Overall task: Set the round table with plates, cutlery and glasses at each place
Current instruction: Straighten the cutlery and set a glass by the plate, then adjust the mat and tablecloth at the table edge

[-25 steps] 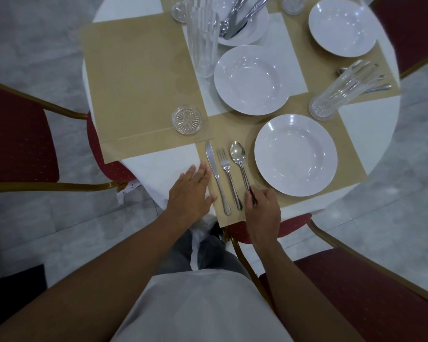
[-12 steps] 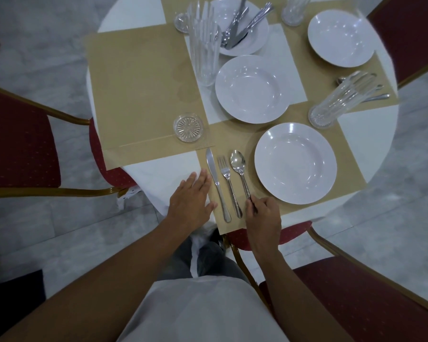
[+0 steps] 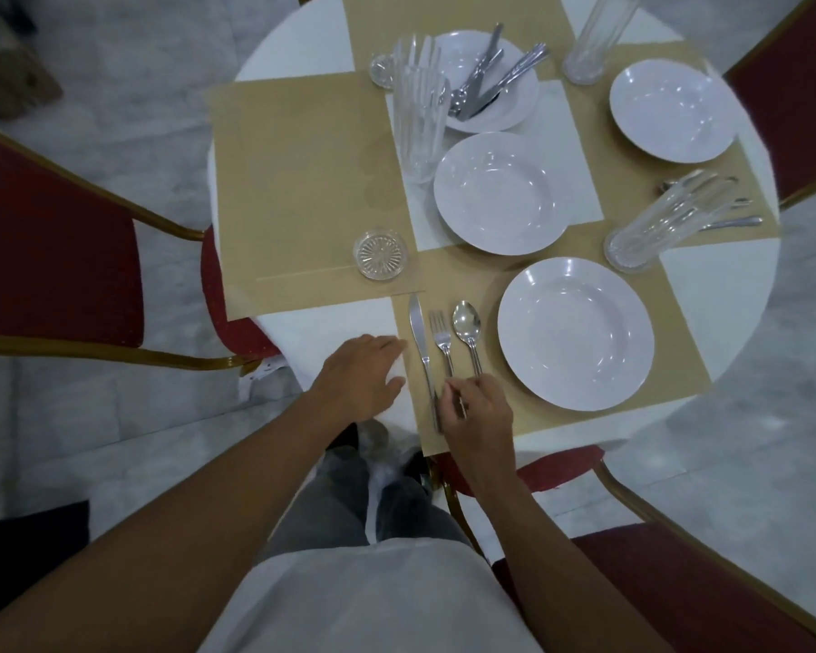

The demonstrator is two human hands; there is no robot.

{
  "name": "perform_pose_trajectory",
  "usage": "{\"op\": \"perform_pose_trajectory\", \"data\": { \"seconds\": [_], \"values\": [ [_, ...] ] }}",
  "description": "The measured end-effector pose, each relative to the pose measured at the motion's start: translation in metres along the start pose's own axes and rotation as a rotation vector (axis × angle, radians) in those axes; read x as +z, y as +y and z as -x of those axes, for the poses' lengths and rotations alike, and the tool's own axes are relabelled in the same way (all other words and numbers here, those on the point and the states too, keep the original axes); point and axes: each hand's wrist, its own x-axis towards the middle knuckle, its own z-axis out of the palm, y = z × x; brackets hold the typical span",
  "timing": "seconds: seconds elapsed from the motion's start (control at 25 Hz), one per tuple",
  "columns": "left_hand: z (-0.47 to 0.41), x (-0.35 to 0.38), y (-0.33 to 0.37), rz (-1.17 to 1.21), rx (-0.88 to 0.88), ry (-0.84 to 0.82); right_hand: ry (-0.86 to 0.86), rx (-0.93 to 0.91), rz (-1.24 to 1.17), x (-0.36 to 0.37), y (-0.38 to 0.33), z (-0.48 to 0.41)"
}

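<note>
Steel fork [image 3: 442,344] pinched by right hand [image 3: 479,412] at 6 o'clock, left hand [image 3: 361,377] flat, empty; likely aligning cutlery, glass next.

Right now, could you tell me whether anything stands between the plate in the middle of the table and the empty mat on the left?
Mostly clear. The middle plate sits right of the bare left mat. Only the stacked tall glasses stand at the mat's right edge, beside the plate's upper left; the small glass coaster sits on the mat's near right corner.

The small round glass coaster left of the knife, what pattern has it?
A radiating starburst cut in the clear glass coaster, head view.
</note>
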Motion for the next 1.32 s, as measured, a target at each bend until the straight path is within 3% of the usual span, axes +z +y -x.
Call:
{"op": "perform_pose_trajectory", "data": {
  "seconds": [0.28, 0.56, 0.96, 1.32],
  "values": [
    [0.012, -0.014, -0.027, -0.018, -0.122, 0.036, -0.395, -0.198, 0.060, 0.021, -0.043, -0.035],
    [0.023, -0.033, -0.082, -0.086, -0.147, 0.041, -0.478, -0.224, 0.098, 0.054, -0.100, -0.059],
    [0.061, -0.078, -0.213, -0.091, -0.094, 0.064, -0.261, -0.105, 0.295, 0.150, -0.227, -0.075],
    [0.067, -0.109, -0.316, -0.104, 0.015, 0.064, -0.117, 0.048, 0.327, 0.238, -0.311, -0.101]
  ]
}}
